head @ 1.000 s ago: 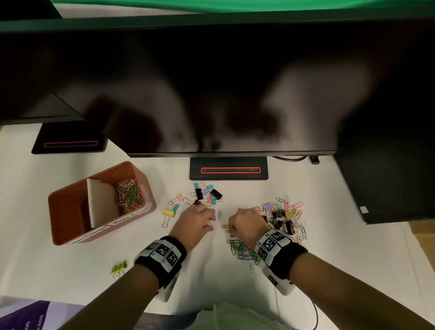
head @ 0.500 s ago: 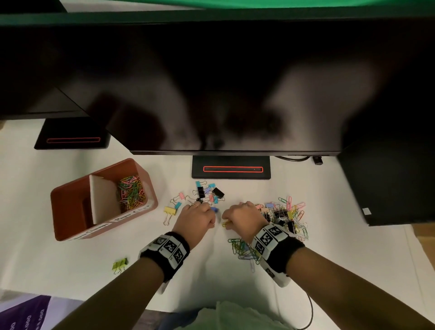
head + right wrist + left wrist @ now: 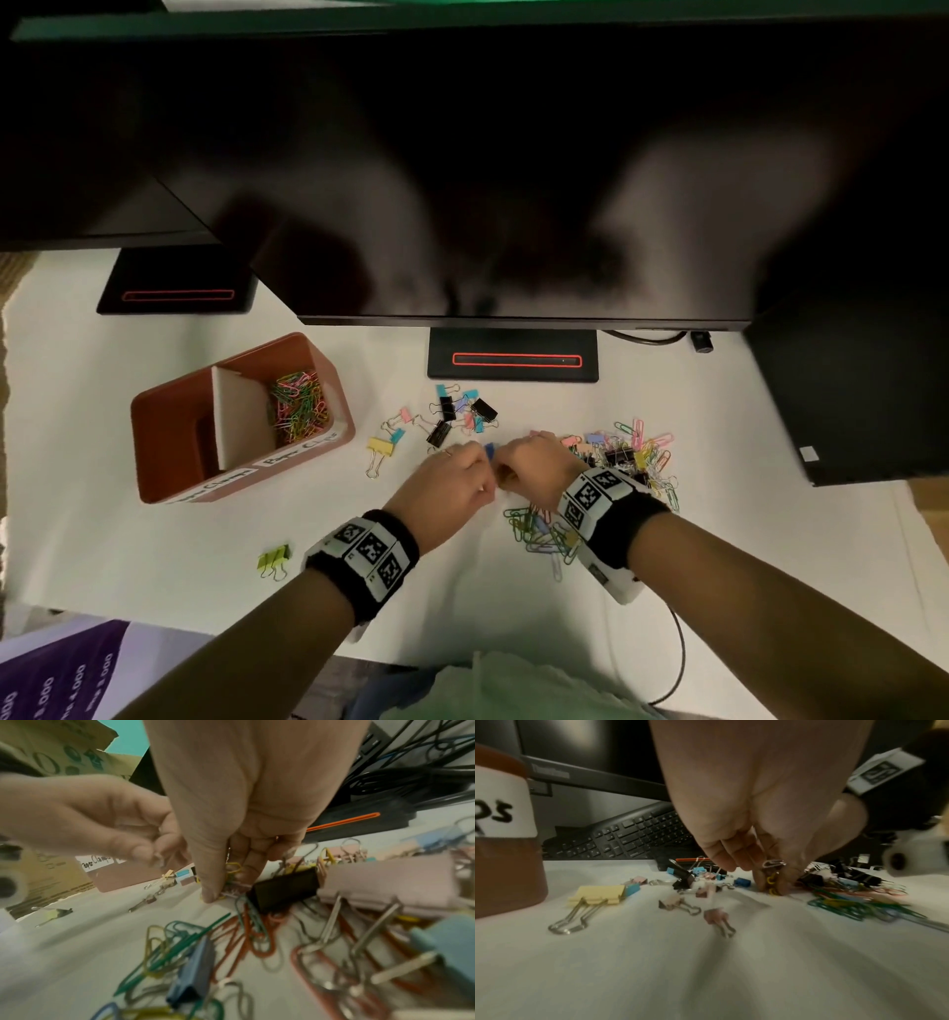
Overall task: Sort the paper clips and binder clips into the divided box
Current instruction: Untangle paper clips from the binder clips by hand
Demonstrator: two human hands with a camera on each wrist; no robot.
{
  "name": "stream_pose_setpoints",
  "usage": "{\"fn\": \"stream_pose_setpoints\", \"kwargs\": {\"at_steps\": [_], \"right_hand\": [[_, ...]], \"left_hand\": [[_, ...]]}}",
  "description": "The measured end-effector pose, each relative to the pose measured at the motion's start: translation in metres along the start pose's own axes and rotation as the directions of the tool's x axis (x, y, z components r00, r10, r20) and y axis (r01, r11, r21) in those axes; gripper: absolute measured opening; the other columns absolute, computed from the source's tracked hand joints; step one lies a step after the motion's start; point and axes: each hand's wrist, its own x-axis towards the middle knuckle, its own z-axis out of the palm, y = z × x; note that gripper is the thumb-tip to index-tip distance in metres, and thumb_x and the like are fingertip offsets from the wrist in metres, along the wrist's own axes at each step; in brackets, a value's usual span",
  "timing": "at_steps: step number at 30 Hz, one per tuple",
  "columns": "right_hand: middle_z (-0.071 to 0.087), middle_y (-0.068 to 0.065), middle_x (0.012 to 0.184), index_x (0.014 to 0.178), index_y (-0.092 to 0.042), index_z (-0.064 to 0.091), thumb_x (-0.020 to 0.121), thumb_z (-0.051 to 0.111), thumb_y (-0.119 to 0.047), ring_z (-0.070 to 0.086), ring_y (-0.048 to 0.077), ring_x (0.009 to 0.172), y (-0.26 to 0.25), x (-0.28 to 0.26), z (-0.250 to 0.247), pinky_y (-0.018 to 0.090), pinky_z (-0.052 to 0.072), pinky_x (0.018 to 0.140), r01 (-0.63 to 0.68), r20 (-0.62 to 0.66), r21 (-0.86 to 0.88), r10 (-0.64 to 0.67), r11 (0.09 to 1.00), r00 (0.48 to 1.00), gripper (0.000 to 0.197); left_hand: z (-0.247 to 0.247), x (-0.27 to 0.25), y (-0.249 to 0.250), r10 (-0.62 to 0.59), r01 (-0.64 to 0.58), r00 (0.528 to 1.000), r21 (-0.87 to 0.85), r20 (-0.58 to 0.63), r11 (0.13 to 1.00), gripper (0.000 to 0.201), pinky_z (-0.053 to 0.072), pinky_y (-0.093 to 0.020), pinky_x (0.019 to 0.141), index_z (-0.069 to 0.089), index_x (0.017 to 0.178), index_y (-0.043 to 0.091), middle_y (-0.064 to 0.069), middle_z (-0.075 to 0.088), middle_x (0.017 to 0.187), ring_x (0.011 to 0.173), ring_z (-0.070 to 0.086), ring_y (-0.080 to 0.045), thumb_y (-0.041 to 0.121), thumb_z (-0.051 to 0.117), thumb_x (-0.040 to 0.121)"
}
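Two hands meet mid-surface, left hand [image 3: 452,485] pinching a silver paper clip [image 3: 772,863], right hand [image 3: 534,462] curled on yellow clips [image 3: 232,869]; I judge the divided box [image 3: 154,437] lies well left, nearer my left, its paper-clip compartment seen only in head view, vs. wrist views showing the grips.

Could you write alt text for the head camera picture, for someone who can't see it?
Two hands, left and right, meet over scattered clips on a white desk. A divided brown box at left holds colourful paper clips in one compartment.
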Motion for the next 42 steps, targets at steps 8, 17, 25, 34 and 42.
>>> {"fn": "stream_pose_setpoints", "kwargs": {"at_steps": [8,17,25,34,42], "right_hand": [[0.069,0.003,0.102,0.101,-0.012,0.068,0.090,0.058,-0.018,0.061,0.015,0.090,0.013,-0.021,-0.024,0.026,0.048,0.086,-0.007,-0.292,0.318,0.105,0.948,0.951,0.016],[0.070,0.005,0.098,0.101,-0.011,0.068,0.088,0.060,-0.014,0.058,0.010,0.084,0.022,-0.048,-0.048,0.023,0.048,0.083,0.006,-0.400,0.414,0.176,0.910,0.900,0.015],[0.068,0.003,0.101,0.102,-0.013,0.067,0.090,0.060,-0.016,0.059,0.011,0.090,0.017,-0.053,-0.063,0.019,0.044,0.082,-0.010,-0.387,0.437,0.198,0.899,0.901,0.015],[0.067,0.003,0.099,0.103,-0.017,0.066,0.090,0.058,-0.019,0.061,0.014,0.090,-0.006,-0.041,-0.070,0.021,0.049,0.080,-0.043,-0.334,0.480,0.227,0.876,0.915,0.015],[0.059,-0.007,0.087,0.096,-0.014,0.068,0.088,0.062,-0.018,0.055,0.000,0.066,-0.062,-0.009,-0.086,0.016,0.045,0.066,0.137,-0.428,0.436,0.071,0.889,0.901,0.011]], "left_hand": [[0.033,-0.011,0.037,-0.120,0.122,0.992,-0.104,0.034,0.987,0.021,0.044,-0.031,0.087,0.065,0.087,0.014,0.002,0.049,0.115,0.099,0.047,-0.013,0.034,0.061,0.085],[0.053,0.010,0.051,-0.242,0.238,0.970,-0.183,0.005,0.954,0.008,0.048,-0.033,0.081,0.053,0.078,0.010,-0.003,0.052,0.100,0.089,0.048,-0.016,0.010,0.053,0.086],[0.037,0.012,0.035,-0.327,0.335,0.942,-0.260,0.076,0.906,0.020,0.042,-0.023,0.076,0.054,0.106,0.011,-0.005,0.061,0.097,0.087,0.055,-0.015,0.010,0.059,0.086],[0.021,-0.002,0.012,-0.332,0.342,0.938,-0.408,0.096,0.847,0.012,0.045,-0.013,0.076,0.066,0.095,0.010,-0.003,0.067,0.091,0.082,0.061,-0.013,0.014,0.064,0.084],[-0.044,-0.045,-0.026,-0.359,0.317,0.932,-0.589,0.048,0.744,0.017,0.047,-0.014,0.068,0.067,0.087,0.026,0.008,0.070,0.090,0.076,0.064,-0.003,0.011,0.069,0.080]]}}
